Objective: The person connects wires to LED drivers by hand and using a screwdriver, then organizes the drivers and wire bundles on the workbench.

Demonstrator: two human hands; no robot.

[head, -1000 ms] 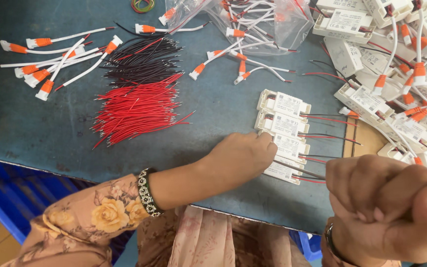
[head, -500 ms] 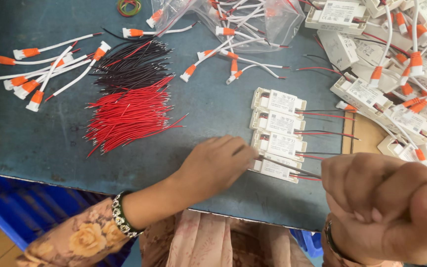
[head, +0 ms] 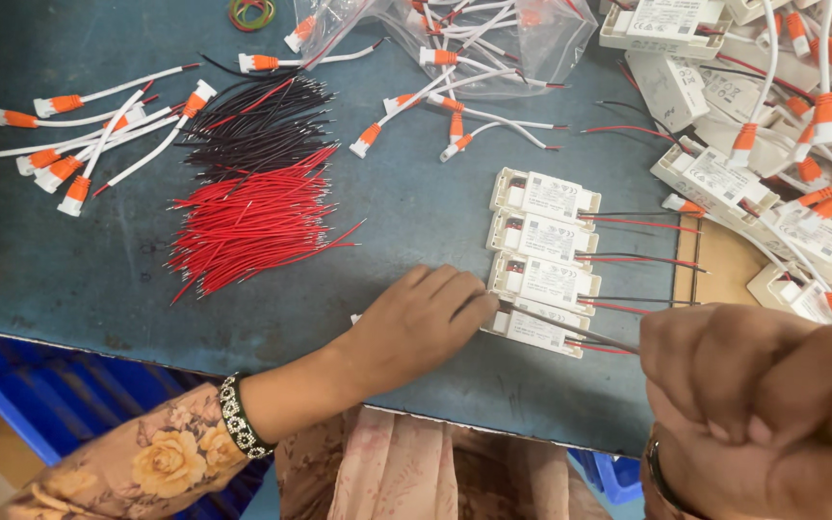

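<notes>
Four small white driver boxes lie in a column on the blue-grey table [head: 69,270], each with red and black leads running to the right. My left hand [head: 416,323] rests on the table with its fingertips gripping the left end of the lowest white box [head: 539,332]. My right hand [head: 763,404] is a closed fist near the camera at the lower right. It grips a thin metal tool [head: 570,327] whose tip reaches the left end of that box, beside my left fingers. The box above [head: 543,281] lies just clear of the tool.
A bundle of red wires [head: 252,226] and one of black wires [head: 257,125] lie left of centre. White cables with orange connectors [head: 89,135] are spread at the far left. A clear plastic bag [head: 493,39] sits at the back. More white boxes [head: 772,154] are piled at the right. A blue crate [head: 12,404] stands below the table edge.
My left hand has stayed on the lowest box. My right fist shifted slightly and the tool's shaft now shows, its tip at the box.
</notes>
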